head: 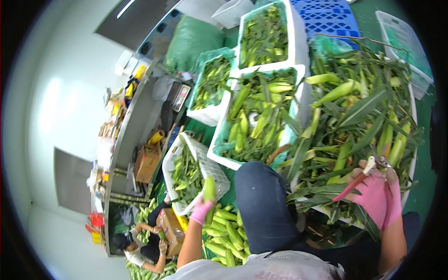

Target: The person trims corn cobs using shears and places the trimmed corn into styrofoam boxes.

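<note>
My left hand [202, 210], in a pink glove, grips a green ear of corn in its husk [210, 189]. That ear is above a pile of husked-in corn ears [224, 232] beside my left knee. In my right hand [378, 197], also pink-gloved, is a pair of pruning shears [369, 168] with red handles. The shears sit at the near right part of a big heap of corn ears and leaves [350, 115], and their blades point away from me near a leafy ear [400, 145]. Whether the blades touch a stalk cannot be made out.
White foam boxes lined with green plastic [229, 159] hold corn and leaves in front of me. A white plastic basket of leaves [218, 178] leans at left. Another person [134, 250] handles corn beside a cardboard box [171, 227]. A blue pallet [329, 17] lies far ahead.
</note>
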